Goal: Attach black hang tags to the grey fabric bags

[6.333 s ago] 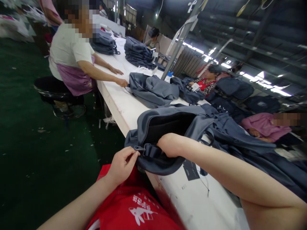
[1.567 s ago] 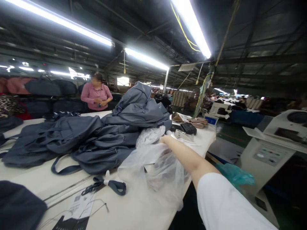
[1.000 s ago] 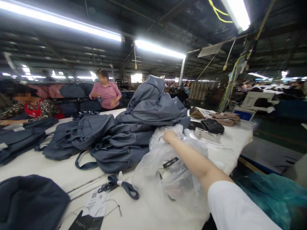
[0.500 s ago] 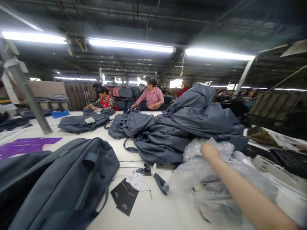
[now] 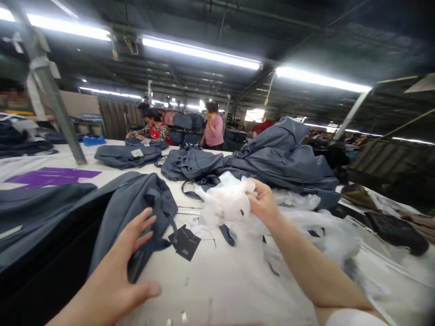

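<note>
My right hand (image 5: 263,201) grips a crumpled, whitish clear plastic bag (image 5: 226,201), held up above the middle of the table. My left hand (image 5: 125,262) is spread with nothing in it, thumb apart from the fingers, in front of a blue-grey backpack (image 5: 136,194) at the left. Whether its fingertips touch the backpack I cannot tell. Black hang tags (image 5: 185,242) lie on the white table between the hands. Part of a dark strap (image 5: 227,235) shows below the plastic; its other end is hidden.
More clear plastic (image 5: 326,231) lies at the right, beside a large heap of blue-grey backpacks (image 5: 278,154). Purple sheets (image 5: 50,176) lie at the left near a metal post (image 5: 63,113). Two people work across the white table (image 5: 204,290); one wears a pink shirt (image 5: 214,129).
My right hand has lifted plastic from the pile on the right and brought it left. My left hand has come into view, open. The person in pink has raised a hand.
</note>
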Demonstrator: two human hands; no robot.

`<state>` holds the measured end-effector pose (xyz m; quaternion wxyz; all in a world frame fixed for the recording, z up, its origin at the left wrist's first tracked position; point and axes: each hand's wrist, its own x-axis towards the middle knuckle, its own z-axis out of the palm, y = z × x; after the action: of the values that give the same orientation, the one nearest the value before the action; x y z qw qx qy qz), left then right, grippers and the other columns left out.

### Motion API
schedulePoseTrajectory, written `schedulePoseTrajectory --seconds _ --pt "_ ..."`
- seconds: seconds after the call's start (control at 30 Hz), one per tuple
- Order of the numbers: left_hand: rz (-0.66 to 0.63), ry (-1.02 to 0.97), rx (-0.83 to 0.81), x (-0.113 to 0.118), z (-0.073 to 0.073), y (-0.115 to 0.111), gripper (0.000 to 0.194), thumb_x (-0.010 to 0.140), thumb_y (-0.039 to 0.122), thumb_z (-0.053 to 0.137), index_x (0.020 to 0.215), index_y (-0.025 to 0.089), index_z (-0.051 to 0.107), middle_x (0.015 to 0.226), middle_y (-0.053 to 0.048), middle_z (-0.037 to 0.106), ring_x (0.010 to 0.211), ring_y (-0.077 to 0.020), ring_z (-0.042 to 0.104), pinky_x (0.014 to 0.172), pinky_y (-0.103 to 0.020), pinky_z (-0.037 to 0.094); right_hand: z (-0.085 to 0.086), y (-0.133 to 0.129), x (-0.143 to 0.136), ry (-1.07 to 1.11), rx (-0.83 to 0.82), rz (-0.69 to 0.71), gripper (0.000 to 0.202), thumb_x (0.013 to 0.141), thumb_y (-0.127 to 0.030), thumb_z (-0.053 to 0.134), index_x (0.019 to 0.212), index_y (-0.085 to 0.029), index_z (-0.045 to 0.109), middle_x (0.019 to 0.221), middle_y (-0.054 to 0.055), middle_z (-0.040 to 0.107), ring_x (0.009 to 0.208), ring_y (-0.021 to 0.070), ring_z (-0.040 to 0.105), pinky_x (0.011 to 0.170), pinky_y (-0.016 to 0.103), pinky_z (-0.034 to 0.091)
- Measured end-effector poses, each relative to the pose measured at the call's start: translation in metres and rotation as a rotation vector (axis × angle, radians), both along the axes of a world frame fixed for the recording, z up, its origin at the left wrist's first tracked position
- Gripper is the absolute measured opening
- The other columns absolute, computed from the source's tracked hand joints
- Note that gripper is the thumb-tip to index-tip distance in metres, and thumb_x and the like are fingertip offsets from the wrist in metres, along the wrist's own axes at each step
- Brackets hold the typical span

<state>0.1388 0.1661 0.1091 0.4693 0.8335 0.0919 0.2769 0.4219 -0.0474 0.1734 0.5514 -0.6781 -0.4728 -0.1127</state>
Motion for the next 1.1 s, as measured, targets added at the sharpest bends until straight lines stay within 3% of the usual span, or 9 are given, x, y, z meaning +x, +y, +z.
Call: schedulePoseTrajectory --seconds 0.1,0.2,0.33,0.5,0.67,0.8,0.87,0.97,1.1 --pt "-0.249 -0.041 -0.349 0.016 0.011 -0.004 0.127 0.053 0.077 0.069 0.148 0.039 -0.005 0.16 -0.009 0.006 0.142 -0.0392 0.02 0.106 -0.055 0.039 -0.01 0.032 -0.065 0.127 0.047 0.322 0.006 0.072 -0.023 0.052 0.07 -0.019 0.055 0.065 -0.002 0.053 0.059 0.0125 0.047 0.054 0.022 0.038" --pt "-0.358 -0.04 -0.605 0.026 0.007 -0.01 0.123 0.062 0.067 0.074 0.149 0.035 -0.007 0.157 -0.013 0.018 0.138 -0.0375 0.03 0.106 -0.053 0.038 -0.03 0.07 -0.109 0.196 -0.02 0.541 0.009 0.073 -0.021 0.054 0.08 -0.018 0.059 0.075 0.001 0.059 0.066 0.0136 0.053 0.061 0.023 0.043" --pt "-0.09 -0.105 -0.559 0.028 -0.007 -0.017 0.092 0.072 0.043 0.074 0.147 0.022 0.024 0.146 -0.014 0.042 0.129 -0.0275 0.046 0.111 -0.041 0.035 -0.051 0.106 -0.129 0.161 -0.197 0.643 0.02 0.068 -0.012 0.056 0.085 -0.018 0.064 0.093 0.003 0.063 0.085 0.0163 0.058 0.079 0.027 0.046" --pt "0.194 -0.097 -0.502 0.02 -0.007 -0.006 0.045 0.072 0.04 0.068 0.108 0.013 0.065 0.106 -0.011 0.07 0.095 -0.0253 0.066 0.085 -0.035 0.052 -0.046 0.103 -0.108 0.437 -0.294 0.454 0.028 0.074 -0.026 0.065 0.102 -0.019 0.066 0.099 0.004 0.068 0.064 0.0109 0.055 0.059 0.023 0.044" --pt "0.391 -0.208 -0.52 0.011 -0.005 0.004 0.017 0.068 0.025 0.063 0.08 0.014 0.066 0.071 0.0 0.065 0.064 -0.015 0.059 0.062 -0.024 0.046 -0.041 0.09 -0.086 0.622 -0.004 0.266 0.034 0.076 -0.039 0.068 0.102 -0.018 0.063 0.094 0.007 0.071 0.071 0.0139 0.059 0.064 0.026 0.046" --pt "0.594 -0.349 -0.588 0.002 -0.003 0.005 0.013 0.066 0.021 0.059 0.078 0.016 0.062 0.067 0.005 0.058 0.058 -0.0113 0.051 0.056 -0.021 0.041 -0.063 0.077 -0.084 0.66 0.052 0.157 0.033 0.08 -0.045 0.063 0.098 -0.018 0.062 0.075 0.002 0.065 0.06 0.0118 0.053 0.056 0.024 0.042" --pt "0.661 -0.424 -0.618 -0.001 -0.001 0.003 0.016 0.068 0.022 0.059 0.083 0.017 0.062 0.073 0.004 0.061 0.062 -0.0122 0.054 0.058 -0.021 0.043 -0.077 0.071 -0.1 0.634 -0.121 0.251 0.035 0.081 -0.045 0.063 0.103 -0.017 0.063 0.064 -0.002 0.059 0.054 0.0112 0.05 0.053 0.024 0.04" --pt "0.664 -0.492 -0.595 -0.001 0.002 -0.002 0.018 0.072 0.022 0.057 0.089 0.018 0.063 0.081 0.002 0.064 0.071 -0.0153 0.059 0.065 -0.023 0.047 -0.094 0.069 -0.142 0.548 -0.424 0.621 0.062 0.073 -0.035 0.071 0.129 -0.019 0.051 0.071 -0.002 0.063 0.063 0.014 0.056 0.061 0.026 0.046" --pt "0.561 -0.481 -0.342 0.0 0.0 -0.011 0.022 0.075 0.018 0.05 0.091 0.017 0.064 0.089 -0.003 0.067 0.082 -0.0193 0.062 0.075 -0.028 0.049 -0.104 0.086 -0.19 0.522 -0.382 0.739 0.043 0.079 -0.037 0.064 0.119 -0.023 0.06 0.085 0.003 0.066 0.081 0.0218 0.062 0.074 0.034 0.051"
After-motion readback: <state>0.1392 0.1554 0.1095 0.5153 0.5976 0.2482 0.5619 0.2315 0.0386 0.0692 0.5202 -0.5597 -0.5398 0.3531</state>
